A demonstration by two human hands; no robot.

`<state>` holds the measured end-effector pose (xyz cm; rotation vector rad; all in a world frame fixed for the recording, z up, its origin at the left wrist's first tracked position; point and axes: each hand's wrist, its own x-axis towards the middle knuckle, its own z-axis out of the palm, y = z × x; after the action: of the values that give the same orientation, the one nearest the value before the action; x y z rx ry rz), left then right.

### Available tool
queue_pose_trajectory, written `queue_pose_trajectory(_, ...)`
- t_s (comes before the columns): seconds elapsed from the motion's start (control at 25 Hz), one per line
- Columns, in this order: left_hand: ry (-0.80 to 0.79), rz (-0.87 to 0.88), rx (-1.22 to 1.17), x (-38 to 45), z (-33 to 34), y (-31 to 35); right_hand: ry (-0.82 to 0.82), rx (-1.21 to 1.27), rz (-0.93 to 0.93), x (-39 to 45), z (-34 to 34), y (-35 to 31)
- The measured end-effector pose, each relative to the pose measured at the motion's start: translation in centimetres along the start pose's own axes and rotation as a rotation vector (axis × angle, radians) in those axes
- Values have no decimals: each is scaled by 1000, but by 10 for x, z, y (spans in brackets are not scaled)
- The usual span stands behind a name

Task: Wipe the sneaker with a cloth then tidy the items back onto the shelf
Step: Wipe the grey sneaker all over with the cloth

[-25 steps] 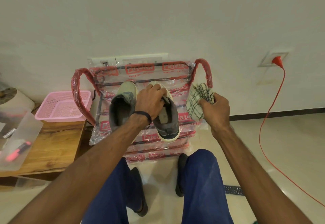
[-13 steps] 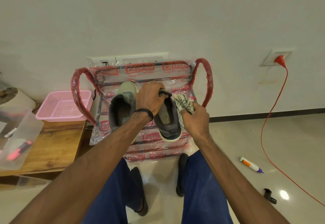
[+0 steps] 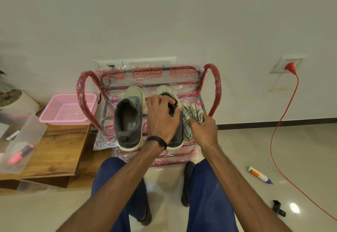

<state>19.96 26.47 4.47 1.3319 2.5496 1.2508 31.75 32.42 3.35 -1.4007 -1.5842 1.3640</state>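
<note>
Two grey sneakers with pale toes stand side by side on the plastic-wrapped red shelf [image 3: 212, 78]. The left sneaker [image 3: 128, 120] is untouched. My left hand [image 3: 162, 117] grips the collar of the right sneaker [image 3: 165, 90], covering most of it. My right hand [image 3: 204, 131] holds a bunched white cloth with dark checks [image 3: 190, 117], pressed against the right side of that sneaker.
A pink basket [image 3: 68, 109] and a clear plastic box [image 3: 20, 140] sit on a low wooden table [image 3: 54, 151] to the left. An orange cable [image 3: 280, 122] runs from a wall socket across the floor at right, near a glue tube [image 3: 259, 175] and a small black object [image 3: 279, 210].
My right hand brought the cloth from the shelf's right edge in against the right sneaker's side, then slid it down along that side. My left hand stayed on the sneaker.
</note>
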Motion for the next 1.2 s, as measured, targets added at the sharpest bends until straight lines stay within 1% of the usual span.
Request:
queue_pose_trajectory(0.08, -105, 54, 19, -11, 2, 3, 0, 9, 2, -1, -2, 1)
queue_pose_trajectory(0.2, -164, 228, 302, -18, 6, -4, -2, 39, 26, 0, -5, 5)
queue_pose_trajectory(0.28, -242, 307, 405, -18, 6, -9, 24, 46, 41, 3, -11, 10)
queue_pose_trajectory(0.36, -312, 319, 467, -20, 5, -10, 58, 78, 55, 7, -20, 15)
queue_pose_trajectory(0.48, -336, 275, 543, -27, 7, -10, 93, 114, 72, 11, -33, 21)
queue_pose_trajectory(0.56, -368, 224, 518, -32, 11, -8, 98, 117, 73, 12, -38, 23)
queue_pose_trajectory(0.72, -379, -19, 349, -31, 15, -2, 82, 112, 64, 10, -40, 22)
queue_pose_trajectory(0.76, -386, -45, 340, -30, 15, -2, 87, 106, 54, 10, -40, 21)
queue_pose_trajectory(0.88, -373, -39, 352, -29, 11, -1, 88, 105, 33, 8, -43, 17)
queue_pose_trajectory(1.0, -330, 14, 340, -24, 2, -3, 94, 106, 18, 7, -48, 12)
queue_pose_trajectory(1.12, -264, 63, 254, -20, -13, -2, 105, 96, -17, 4, -54, 3)
queue_pose_trajectory(1.2, -242, 127, 204, -24, -24, 1, 97, 88, -57, -2, -57, -5)
